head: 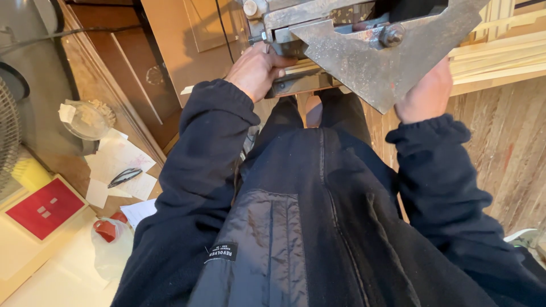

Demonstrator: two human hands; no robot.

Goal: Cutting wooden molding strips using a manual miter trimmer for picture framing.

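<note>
Dark jacket [318,227] fills the lower frame, worn by the person looking down, its padded front panel and fleece sleeves hiding most of the floor beneath. At far left, a fan grille [7,133] is cut off by the frame edge, with a yellow block [29,172] and a red square sheet [45,207] just below it on a pale surface. Near them lie loose white papers [119,165] with a pair of dark glasses [125,177] on top, a clear glass dish [85,119] whose contents are hard to make out, and a clear plastic bag [111,244] with something red inside. Brown wooden panels [136,85] lean behind these. Toward centre, the left hand [257,69] is closed around the underside of a worn metal machine part [375,57], its fingertips hidden beneath the metal. That grey, scuffed plate, fixed with a large bolt [392,35], sits at top centre and is cropped by the upper edge. The right hand [427,94] presses against the plate's far side; its fingers are hidden behind the metal, so its grip cannot be judged. Pale wooden strips [500,57] run beyond, over a rough plank surface [506,142] at right.
</note>
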